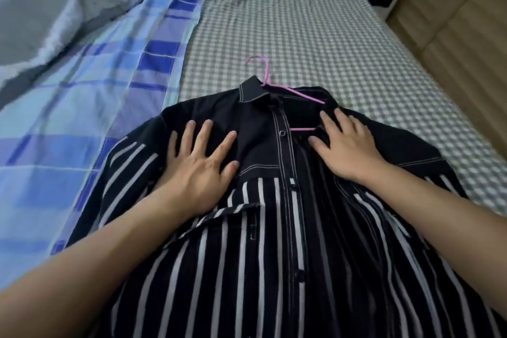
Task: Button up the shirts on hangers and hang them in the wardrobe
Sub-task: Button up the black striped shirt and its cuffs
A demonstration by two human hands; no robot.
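Our fingers are lying straight and spread, grasping nothing: the left hand (201,162) is pressing flat on the plain black chest panel of the shirt (274,241), and the right hand (346,149) is resting flat on the other front panel, its fingertips just beside the pink hanger (277,88). We are seeing the black, white-striped shirt lying face up on the grey checked sheet (315,35), the hanger inside its open collar with the hook pointing away. A blue plaid blanket (90,90) is lying to the left, touching the shirt's sleeve.
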